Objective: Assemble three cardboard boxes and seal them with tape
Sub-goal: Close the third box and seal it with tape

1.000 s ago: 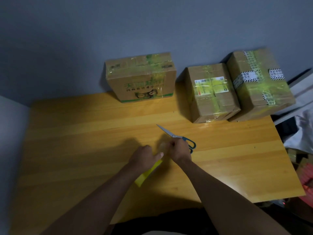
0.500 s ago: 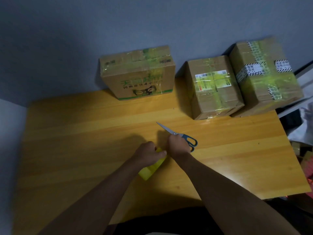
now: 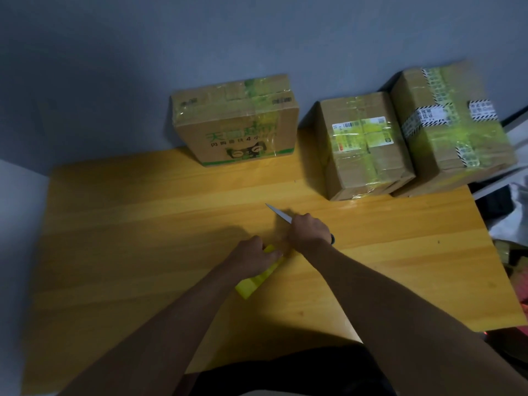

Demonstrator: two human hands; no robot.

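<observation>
Head view, 3 taped boxes (image 3: 367, 144), 1 scissors (image 3: 278, 214), 2 hands (image 3: 310, 231)

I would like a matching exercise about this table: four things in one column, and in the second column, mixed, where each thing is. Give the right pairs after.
Things
1. box with green printing
2. box with striped tape
3. scissors
4. yellow tape

Places
A. under the left hand, near the table's middle
B. far right, at the table edge
C. at the wall, left of the other two boxes
D. at the right hand, blade pointing away

Pairs: 1-C, 2-B, 3-D, 4-A
</observation>
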